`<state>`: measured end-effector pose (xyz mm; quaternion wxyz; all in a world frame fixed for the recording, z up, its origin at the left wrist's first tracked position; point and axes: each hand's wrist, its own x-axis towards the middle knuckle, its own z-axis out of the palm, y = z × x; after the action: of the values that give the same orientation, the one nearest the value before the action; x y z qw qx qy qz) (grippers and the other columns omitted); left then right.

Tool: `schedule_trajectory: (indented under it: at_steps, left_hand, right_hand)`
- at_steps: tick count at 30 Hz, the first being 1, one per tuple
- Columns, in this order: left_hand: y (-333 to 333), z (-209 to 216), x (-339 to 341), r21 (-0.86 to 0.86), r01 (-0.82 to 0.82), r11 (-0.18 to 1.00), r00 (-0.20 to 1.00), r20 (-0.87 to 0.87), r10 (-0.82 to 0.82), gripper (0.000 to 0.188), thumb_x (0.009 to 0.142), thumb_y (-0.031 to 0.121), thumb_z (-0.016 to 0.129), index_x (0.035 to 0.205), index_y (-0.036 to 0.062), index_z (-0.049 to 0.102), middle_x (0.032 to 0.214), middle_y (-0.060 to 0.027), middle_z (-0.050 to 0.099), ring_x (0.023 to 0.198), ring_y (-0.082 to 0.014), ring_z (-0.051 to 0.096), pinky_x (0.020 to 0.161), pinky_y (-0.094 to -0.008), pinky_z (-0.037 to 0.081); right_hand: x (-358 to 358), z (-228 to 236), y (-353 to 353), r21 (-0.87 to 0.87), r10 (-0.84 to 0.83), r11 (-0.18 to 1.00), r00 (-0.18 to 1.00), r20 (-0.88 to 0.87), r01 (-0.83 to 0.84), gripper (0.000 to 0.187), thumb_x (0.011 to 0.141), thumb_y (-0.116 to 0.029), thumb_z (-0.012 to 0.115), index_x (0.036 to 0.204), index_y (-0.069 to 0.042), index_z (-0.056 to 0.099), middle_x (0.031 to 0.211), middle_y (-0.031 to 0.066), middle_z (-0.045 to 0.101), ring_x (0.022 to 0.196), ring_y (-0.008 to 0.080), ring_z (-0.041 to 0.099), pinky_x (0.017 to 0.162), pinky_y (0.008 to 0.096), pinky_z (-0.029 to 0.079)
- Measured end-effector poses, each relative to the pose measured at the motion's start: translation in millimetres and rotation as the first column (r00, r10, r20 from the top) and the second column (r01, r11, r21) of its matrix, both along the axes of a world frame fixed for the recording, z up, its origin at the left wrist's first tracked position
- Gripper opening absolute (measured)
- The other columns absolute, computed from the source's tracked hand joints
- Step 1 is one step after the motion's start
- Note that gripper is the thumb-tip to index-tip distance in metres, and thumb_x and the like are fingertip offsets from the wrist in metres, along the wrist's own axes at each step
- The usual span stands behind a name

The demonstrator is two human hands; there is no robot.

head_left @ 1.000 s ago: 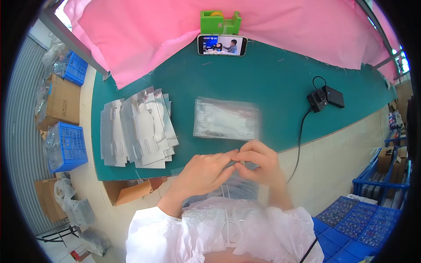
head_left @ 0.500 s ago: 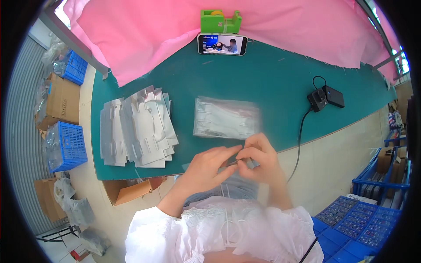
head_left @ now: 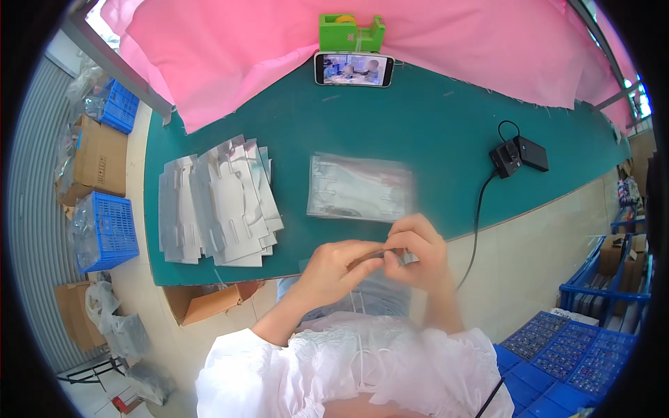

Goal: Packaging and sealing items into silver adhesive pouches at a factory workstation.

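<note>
My left hand (head_left: 339,273) and my right hand (head_left: 420,252) meet at the near edge of the green table. Between their fingertips they pinch a thin, see-through strip or sheet (head_left: 376,256), seen nearly edge-on; its kind is hard to make out. Just beyond the hands lies a neat stack of clear plastic sheets with cut slots (head_left: 359,187). To the left, overlapping piles of similar clear and whitish slotted sheets (head_left: 233,202) are fanned out on the table.
On the green table (head_left: 425,132) stand a phone (head_left: 353,69) and a green tape dispenser (head_left: 351,33) before pink cloth (head_left: 453,42). A black cabled device (head_left: 504,160) lies right. Blue crates (head_left: 111,231) and cartons (head_left: 101,159) line the left floor; blue trays (head_left: 564,355) sit lower right.
My left fingers have closed in more around the thin piece, and both hands have shifted slightly. The phone's picture has changed. The stacks look the same.
</note>
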<state>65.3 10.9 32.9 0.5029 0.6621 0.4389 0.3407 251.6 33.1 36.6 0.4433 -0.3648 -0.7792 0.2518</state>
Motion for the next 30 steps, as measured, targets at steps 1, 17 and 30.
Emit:
schedule_trajectory:
  at_steps: [1, 17, 30]
  left_hand:
    - [1, 3, 1, -0.052, -0.037, 0.998, 0.999, -0.009, 0.037, 0.021, 0.089, 0.019, 0.063, 0.098, 0.0014, 0.069, 0.082, -0.0135, 0.068, 0.067, -0.0260, 0.063, 0.060, -0.0352, 0.048]
    - [-2, -6, -5, -0.059, 0.090, 0.994, 0.994, -0.062, -0.094, 0.017, 0.088, 0.011, 0.059, 0.097, 0.0019, 0.071, 0.069, -0.0088, 0.067, 0.061, -0.0171, 0.064, 0.057, -0.0290, 0.049]
    - [-5, -9, -8, -0.118, 0.151, 0.981, 0.986, -0.057, -0.159, 0.021, 0.090, 0.015, 0.060, 0.104, 0.0031, 0.070, 0.072, -0.0098, 0.067, 0.062, -0.0169, 0.063, 0.059, -0.0294, 0.049]
  right_hand:
    - [2, 0, 0, 0.004, -0.025, 1.000, 1.000, 0.000, 0.025, 0.021, 0.061, 0.004, 0.071, 0.077, -0.005, 0.061, 0.088, 0.0052, 0.057, 0.062, 0.0133, 0.057, 0.050, 0.0249, 0.047]
    - [9, -2, 3, 0.085, -0.073, 0.994, 0.997, -0.016, 0.074, 0.023, 0.056, 0.003, 0.068, 0.077, -0.004, 0.063, 0.084, 0.0069, 0.058, 0.065, 0.0133, 0.054, 0.051, 0.0235, 0.041]
    - [13, 1, 3, 0.055, -0.101, 0.993, 0.994, -0.045, 0.103, 0.021, 0.055, 0.004, 0.065, 0.074, -0.004, 0.062, 0.084, 0.0075, 0.058, 0.061, 0.0119, 0.051, 0.049, 0.0233, 0.039]
